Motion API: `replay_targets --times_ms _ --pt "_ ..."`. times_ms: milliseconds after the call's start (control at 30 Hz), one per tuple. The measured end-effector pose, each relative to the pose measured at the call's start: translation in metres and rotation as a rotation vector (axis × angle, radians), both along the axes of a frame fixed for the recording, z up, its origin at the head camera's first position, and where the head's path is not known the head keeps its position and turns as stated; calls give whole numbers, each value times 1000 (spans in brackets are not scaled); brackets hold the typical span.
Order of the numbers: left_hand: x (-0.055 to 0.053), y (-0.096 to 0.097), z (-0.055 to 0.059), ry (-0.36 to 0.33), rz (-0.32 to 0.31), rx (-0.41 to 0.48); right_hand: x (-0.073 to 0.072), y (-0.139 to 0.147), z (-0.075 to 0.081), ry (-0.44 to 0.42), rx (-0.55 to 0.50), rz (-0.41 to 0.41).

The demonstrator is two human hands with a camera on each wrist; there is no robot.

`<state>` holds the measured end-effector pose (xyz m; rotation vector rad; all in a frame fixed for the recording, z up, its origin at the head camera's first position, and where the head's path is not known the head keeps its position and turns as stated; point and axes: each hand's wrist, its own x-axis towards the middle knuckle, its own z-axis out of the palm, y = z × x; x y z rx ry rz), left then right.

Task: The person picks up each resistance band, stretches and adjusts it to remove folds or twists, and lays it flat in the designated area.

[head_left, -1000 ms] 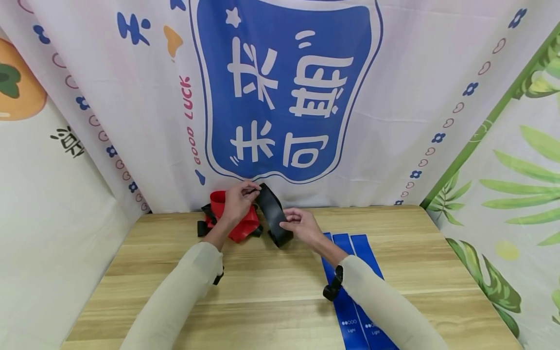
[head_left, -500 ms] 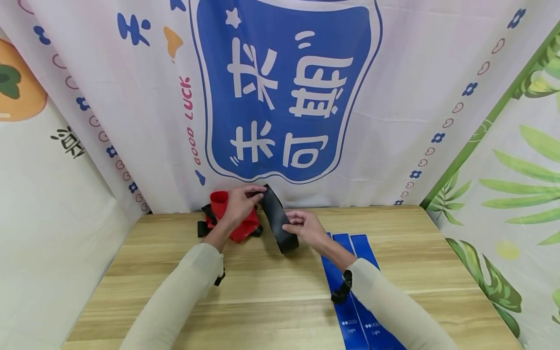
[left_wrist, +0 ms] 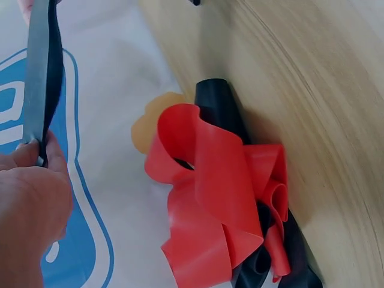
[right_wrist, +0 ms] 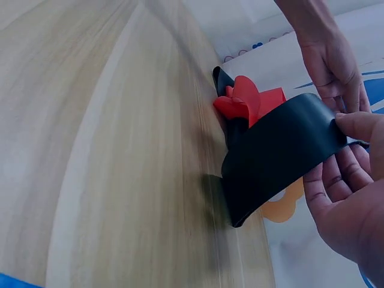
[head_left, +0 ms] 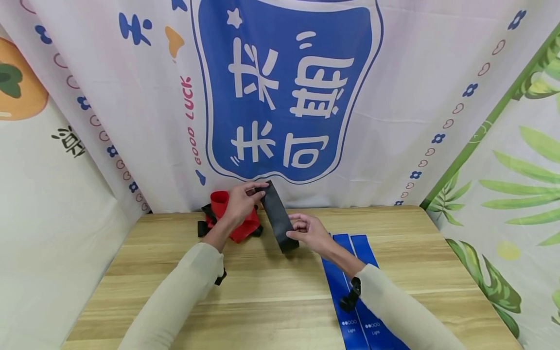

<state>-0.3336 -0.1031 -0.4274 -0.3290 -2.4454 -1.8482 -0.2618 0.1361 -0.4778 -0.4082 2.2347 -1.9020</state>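
Observation:
A black elastic loop band (head_left: 277,216) is stretched slantwise between my hands at the back of the table. My left hand (head_left: 238,204) pinches its upper end between thumb and fingers. Lower down, my right hand (head_left: 311,233) holds the band with the thumb on the near face and fingers behind. In the right wrist view, the band (right_wrist: 282,150) bows out past the right fingertips toward the table. Beside the left hand lies a crumpled red band (left_wrist: 216,180) with black bands (left_wrist: 219,102) under and around it.
Several blue bands (head_left: 334,277) printed "Light" lie flat side by side at the right, under the right forearm. A printed cloth (head_left: 385,160) hangs along the back edge of the wooden table (head_left: 245,301), with more cloth at both sides.
My right hand has moved slightly right and down along with the band's lower end. My left hand has shifted a little right. The band now looks straighter and flatter.

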Motion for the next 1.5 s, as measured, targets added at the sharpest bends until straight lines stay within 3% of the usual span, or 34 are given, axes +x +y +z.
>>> replay_targets --times_ms 500,700,1100,1333,1500 --pt "7 12 22 31 4 88 11 7 -1 148 -97 59" --pt "9 18 25 62 -24 66 17 11 -2 207 -96 70" --pt "8 28 32 63 -78 111 35 21 -6 142 -53 137" --pt "7 27 27 -9 -94 166 44 31 -12 138 53 139" --pt "4 30 20 -30 -66 193 51 39 -15 138 89 156"
